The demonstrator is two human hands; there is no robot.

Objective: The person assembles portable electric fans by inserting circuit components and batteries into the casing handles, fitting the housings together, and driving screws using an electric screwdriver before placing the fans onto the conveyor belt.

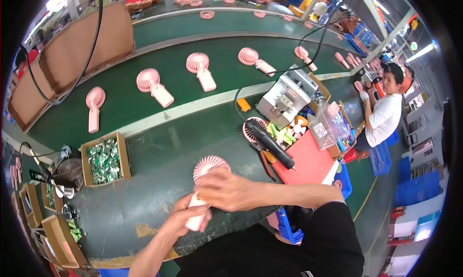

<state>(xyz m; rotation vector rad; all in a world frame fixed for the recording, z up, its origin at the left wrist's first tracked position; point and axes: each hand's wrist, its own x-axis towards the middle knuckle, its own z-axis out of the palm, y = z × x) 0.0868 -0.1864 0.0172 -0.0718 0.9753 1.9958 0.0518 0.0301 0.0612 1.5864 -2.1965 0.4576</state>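
Note:
A pink handheld fan (210, 163) is held over the near part of the green worktable (154, 180), its round grille pointing away from me. My left hand (182, 216) is closed around the pale handle. Across the neck, just below the grille, my right hand (224, 189) is closed with bent fingers pressed on the fan, hiding that part. Right of the grille lies a black electric screwdriver (270, 143) on a cable, partly over another pink fan grille (251, 132). Red-handled pliers (267, 166) rest beside it.
Several pink fans (198, 67) lie on the green conveyor belt (173, 60) ahead. A cardboard box (126, 156) of green circuit boards stands left. Right are a grey metal machine (284, 101) and a red sheet (306, 156). A co-worker (386, 108) stands farther right. A cable hangs overhead.

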